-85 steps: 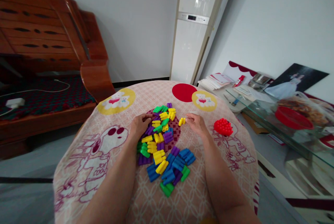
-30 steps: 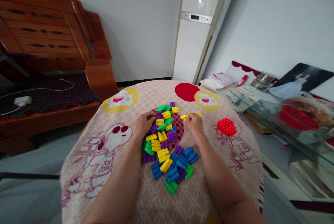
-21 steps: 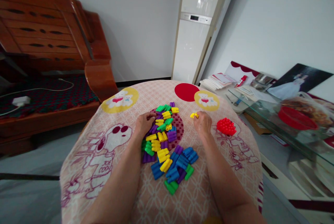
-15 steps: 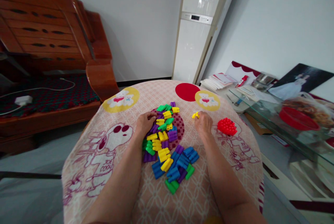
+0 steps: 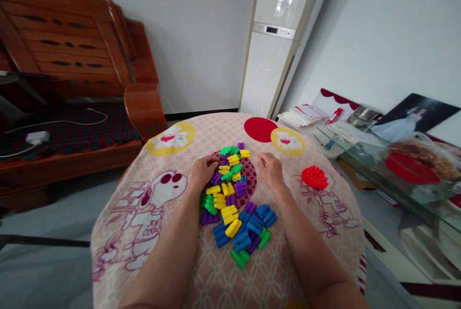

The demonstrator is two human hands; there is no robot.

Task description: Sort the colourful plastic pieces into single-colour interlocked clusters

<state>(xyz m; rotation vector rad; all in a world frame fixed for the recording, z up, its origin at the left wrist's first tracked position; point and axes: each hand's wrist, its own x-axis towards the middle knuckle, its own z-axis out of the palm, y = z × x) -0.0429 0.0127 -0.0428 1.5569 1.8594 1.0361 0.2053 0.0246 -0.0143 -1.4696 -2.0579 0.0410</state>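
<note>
A heap of toy building blocks in yellow, green, purple and blue spreads over the middle of the round table. At its left edge rests my left hand, fingers loosely bent and a little apart beside the purple and green blocks, gripping none that I can see. My right hand hovers to the right of the heap, apart from it, its fingers curled together. Whatever it may hold is hidden. Farther right on the cloth lies a red cluster of knobbly pieces.
A patterned tablecloth covers the table. To the right stands a glass-topped cabinet with papers, metal bowls, a photo and a red basin. A wooden bench is at the left, a tall white air conditioner behind.
My right hand has moved left, nearer the heap. The small yellow block that showed at its fingertips is no longer visible. My left hand has stayed by the heap; the view has shifted slightly.
</note>
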